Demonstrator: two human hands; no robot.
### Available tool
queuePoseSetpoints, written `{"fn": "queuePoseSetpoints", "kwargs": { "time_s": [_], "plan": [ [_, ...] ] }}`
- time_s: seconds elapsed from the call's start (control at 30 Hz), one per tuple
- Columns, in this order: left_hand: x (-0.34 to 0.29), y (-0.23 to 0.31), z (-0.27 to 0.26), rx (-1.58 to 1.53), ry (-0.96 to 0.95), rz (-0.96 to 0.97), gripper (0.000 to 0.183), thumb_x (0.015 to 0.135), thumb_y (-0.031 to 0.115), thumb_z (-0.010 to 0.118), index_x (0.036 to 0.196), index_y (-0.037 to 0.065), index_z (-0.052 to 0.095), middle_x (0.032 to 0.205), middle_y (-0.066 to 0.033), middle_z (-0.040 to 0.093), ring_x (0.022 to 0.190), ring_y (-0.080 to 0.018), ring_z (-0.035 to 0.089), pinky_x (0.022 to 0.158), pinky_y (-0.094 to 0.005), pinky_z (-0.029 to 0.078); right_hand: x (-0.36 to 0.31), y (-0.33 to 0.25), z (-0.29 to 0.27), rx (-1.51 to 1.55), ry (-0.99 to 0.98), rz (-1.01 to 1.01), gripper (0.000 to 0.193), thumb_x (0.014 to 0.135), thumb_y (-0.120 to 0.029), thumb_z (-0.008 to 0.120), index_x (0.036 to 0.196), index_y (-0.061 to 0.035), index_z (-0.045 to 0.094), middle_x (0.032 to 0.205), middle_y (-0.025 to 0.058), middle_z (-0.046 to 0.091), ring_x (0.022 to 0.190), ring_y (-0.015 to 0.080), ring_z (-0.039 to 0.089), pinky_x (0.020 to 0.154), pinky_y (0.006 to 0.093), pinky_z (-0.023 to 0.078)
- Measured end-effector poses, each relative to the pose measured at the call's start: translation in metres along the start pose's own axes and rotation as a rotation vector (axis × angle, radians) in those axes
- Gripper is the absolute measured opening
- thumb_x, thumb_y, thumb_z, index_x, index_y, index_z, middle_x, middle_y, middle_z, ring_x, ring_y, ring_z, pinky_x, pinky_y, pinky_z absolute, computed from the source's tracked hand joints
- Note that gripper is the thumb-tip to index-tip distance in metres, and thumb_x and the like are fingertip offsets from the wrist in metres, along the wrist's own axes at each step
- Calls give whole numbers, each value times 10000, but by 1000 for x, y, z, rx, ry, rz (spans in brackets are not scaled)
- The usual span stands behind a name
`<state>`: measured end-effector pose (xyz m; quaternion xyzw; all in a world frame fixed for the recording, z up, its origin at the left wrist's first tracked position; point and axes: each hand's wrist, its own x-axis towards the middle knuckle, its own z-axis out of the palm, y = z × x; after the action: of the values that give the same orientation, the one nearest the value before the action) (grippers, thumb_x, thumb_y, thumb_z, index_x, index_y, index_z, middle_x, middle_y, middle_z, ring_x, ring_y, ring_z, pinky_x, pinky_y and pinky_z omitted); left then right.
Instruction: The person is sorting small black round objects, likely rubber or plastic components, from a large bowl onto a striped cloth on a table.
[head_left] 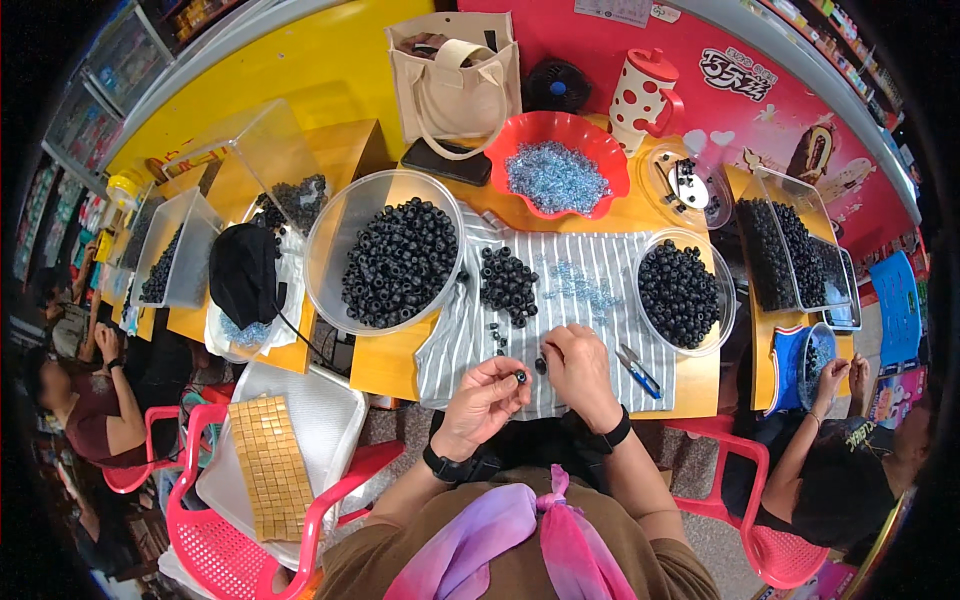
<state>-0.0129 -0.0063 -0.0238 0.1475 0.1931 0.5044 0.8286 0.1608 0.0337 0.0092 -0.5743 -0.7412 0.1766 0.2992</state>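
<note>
Over a grey-and-white striped cloth (440,350), my left hand (490,400) pinches a small black ring-like part (520,377) between thumb and fingertips. Close beside it, my right hand (580,365) has its fingers closed, with a second small black part (541,366) at its fingertips. The two parts look apart. Just beyond lie a heap of black parts (509,283) and a scatter of small clear bluish pieces (580,288). Blue-handled snips (642,378) rest to the right of my right hand. A few loose black parts (498,338) sit near my left fingers.
A large clear tub (318,250) of black parts stands left, a smaller tub (726,310) right. Behind are a red bowl (620,150) of clear pieces, a canvas bag (455,85) and a spotted cup (640,100). Red chairs (215,545) flank me; other people work at both sides.
</note>
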Motion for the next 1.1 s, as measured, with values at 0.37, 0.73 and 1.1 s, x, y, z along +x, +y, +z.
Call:
{"fn": "queuePoseSetpoints", "kwargs": {
  "time_s": [0.37, 0.73, 1.1],
  "plan": [
    [1, -2, 8, 127, 24, -33, 184, 904, 18, 594, 1084, -11, 615, 927, -95, 657, 769, -154, 636, 640, -207, 501, -46, -10, -21, 1111, -189, 160, 128, 876, 72, 562, 974, 35, 636, 904, 51, 619, 857, 116, 595, 777, 242, 468],
    [1, -3, 15, 224, 53, -35, 196, 900, 20, 600, 1093, -12, 620, 846, -84, 650, 728, -121, 619, 618, -193, 487, -52, -18, -15, 954, 11, 202, 119, 843, 39, 628, 962, 33, 632, 864, 68, 640, 775, 121, 619, 695, 249, 489],
    [0, -3, 11, 255, 41, -29, 198, 891, 17, 618, 1088, -4, 628, 866, -79, 665, 735, -120, 638, 613, -195, 506, -54, -31, -15, 1051, 92, 310, 72, 804, 69, 642, 864, 32, 655, 804, 78, 643, 751, 141, 628, 662, 270, 494]
  ]
}}
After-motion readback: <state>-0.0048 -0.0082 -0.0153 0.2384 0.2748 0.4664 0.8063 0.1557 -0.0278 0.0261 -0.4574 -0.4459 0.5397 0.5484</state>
